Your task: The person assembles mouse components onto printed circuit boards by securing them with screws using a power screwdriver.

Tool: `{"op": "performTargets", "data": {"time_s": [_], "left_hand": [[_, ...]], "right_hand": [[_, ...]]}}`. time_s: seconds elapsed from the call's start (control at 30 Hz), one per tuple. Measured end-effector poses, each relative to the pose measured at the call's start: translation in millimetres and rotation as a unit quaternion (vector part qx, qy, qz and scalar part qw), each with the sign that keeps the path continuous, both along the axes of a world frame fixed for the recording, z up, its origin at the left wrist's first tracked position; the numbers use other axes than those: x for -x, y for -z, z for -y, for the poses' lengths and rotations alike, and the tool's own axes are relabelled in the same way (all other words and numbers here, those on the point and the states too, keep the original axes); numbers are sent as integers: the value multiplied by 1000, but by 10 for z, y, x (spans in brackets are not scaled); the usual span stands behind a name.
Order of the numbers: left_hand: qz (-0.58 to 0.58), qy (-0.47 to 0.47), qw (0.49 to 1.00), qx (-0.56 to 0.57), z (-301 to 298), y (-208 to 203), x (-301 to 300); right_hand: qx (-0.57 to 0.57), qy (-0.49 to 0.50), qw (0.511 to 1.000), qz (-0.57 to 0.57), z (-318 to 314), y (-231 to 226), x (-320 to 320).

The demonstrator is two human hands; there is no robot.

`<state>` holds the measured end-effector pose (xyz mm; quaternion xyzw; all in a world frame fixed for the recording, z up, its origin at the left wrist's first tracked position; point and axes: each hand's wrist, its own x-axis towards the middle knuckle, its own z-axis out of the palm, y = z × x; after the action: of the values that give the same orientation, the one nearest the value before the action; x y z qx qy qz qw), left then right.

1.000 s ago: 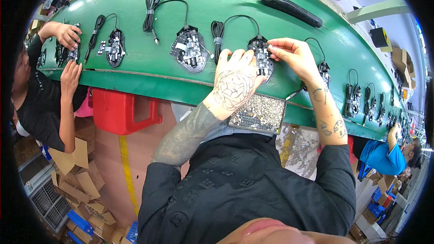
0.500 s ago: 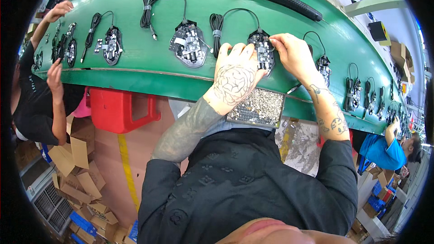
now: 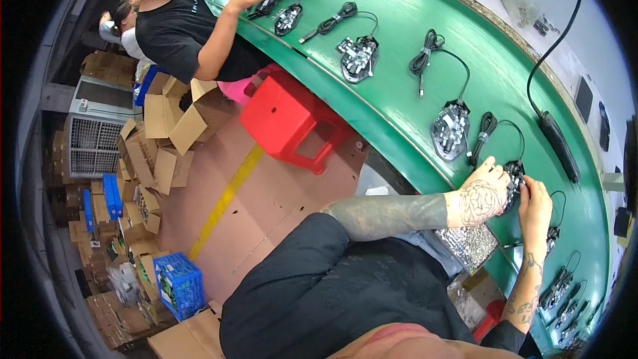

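An opened computer mouse [image 3: 514,174] lies on the green bench, its circuit board partly hidden by my fingers. My left hand [image 3: 481,195] is closed on its left side. At its right edge the fingertips of my right hand [image 3: 535,207] are pressed together; whatever they pinch is too small to tell. A bundled black cable [image 3: 487,129] runs from the mouse and lies to its left. Just below my left hand, a shallow tray [image 3: 497,246] of small silver screws sits at the bench edge. Farther left lies another opened mouse [image 3: 450,131] with its own cable.
A black electric screwdriver [image 3: 559,147] on a cord lies beyond the mouse. More opened mice [image 3: 359,58] line the bench both ways. A co-worker [image 3: 176,23] handles parts at the far left. A red stool [image 3: 286,116] and cardboard boxes [image 3: 166,116] stand on the floor.
The view has swung left, so the bench and my hands appear farther right and lower. Both hands stay at the same mouse. The co-worker's hands are now close together over the parts.
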<state>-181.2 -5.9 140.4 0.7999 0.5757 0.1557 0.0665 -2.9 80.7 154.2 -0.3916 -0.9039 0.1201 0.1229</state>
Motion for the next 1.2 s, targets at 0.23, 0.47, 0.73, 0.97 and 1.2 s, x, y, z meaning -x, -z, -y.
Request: {"op": "performTargets", "data": {"time_s": [0.23, 0.47, 0.73, 0.97, 1.2], "left_hand": [[12, 15, 1000, 17, -67, 13, 16], [16, 12, 1000, 11, -59, 50, 13], [11, 23, 999, 24, -69, 3, 34], [20, 38, 999, 30, -90, 88, 2], [20, 40, 998, 52, -101, 94, -69]], "right_hand": [[59, 133, 981, -125, 39, -35, 114], [196, 136, 963, -129, -60, -79, 41], [397, 177, 894, -107, -395, -42, 39], [447, 204, 865, -97, -518, 14, 34], [429, 156, 885, -88, -585, 150, -127]]}}
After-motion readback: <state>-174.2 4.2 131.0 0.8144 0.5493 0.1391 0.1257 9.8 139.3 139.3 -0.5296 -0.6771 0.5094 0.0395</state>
